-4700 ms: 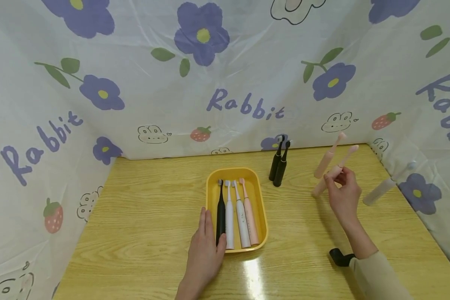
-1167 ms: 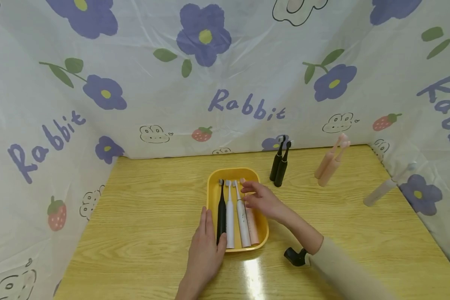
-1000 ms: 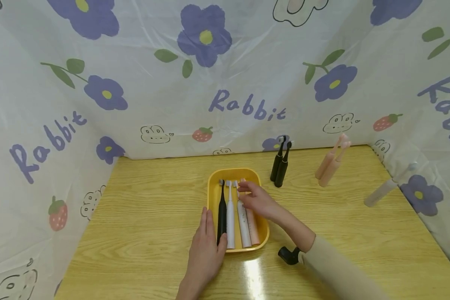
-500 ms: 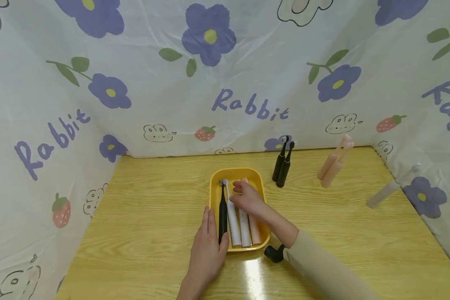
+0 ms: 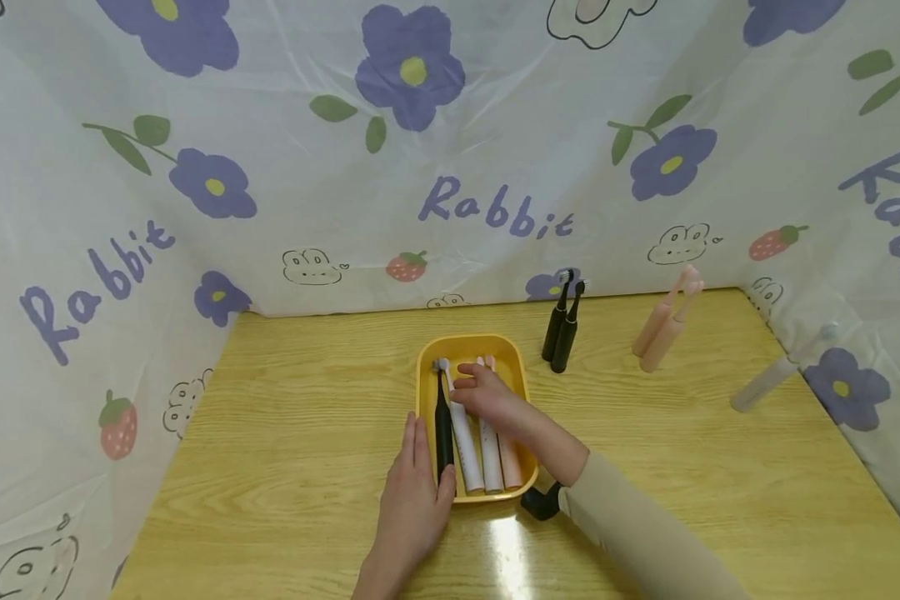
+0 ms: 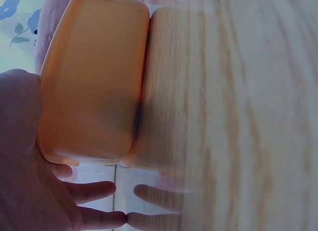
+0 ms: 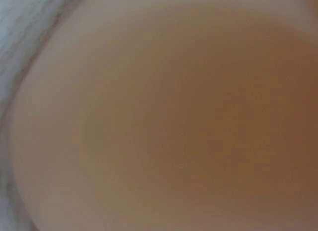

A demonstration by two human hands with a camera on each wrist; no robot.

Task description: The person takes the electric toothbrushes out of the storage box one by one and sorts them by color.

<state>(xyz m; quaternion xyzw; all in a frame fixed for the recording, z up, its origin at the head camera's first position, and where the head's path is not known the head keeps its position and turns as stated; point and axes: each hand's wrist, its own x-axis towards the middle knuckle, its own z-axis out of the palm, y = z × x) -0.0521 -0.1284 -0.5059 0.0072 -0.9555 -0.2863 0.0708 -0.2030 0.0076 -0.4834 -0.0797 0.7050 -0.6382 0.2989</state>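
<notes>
My left hand [image 5: 412, 504] rests at the left side of a yellow tray [image 5: 527, 375], fingers straight along the outside, thumb over the rim. In the left wrist view, its straight fingers [image 6: 94, 191] reach past the tray's end [image 6: 94, 82]. Inside lie a black electric toothbrush [image 5: 444, 433], a slanted white toothbrush [image 5: 467, 450], a second white toothbrush [image 5: 491, 458] and a pink toothbrush [image 5: 509, 462]. My right hand [image 5: 498, 404] reaches over the tray, fingertips right at the slanted brush's neck; I cannot tell whether they pinch it. The right wrist view is blurred.
Beyond the tray stand two black toothbrushes [image 5: 565, 337], and further right two pink ones [image 5: 662, 342]. Near the right table edge stands a white toothbrush [image 5: 765, 383]. Printed cloth [image 5: 487, 133] walls the back and sides. A black camera piece [image 5: 542, 503] hangs under the right wrist.
My right hand let go of a pink toothbrush beside its pink mate, then came left over the tray. The left of the two white toothbrushes has turned from straight to slanted. The left hand stays put.
</notes>
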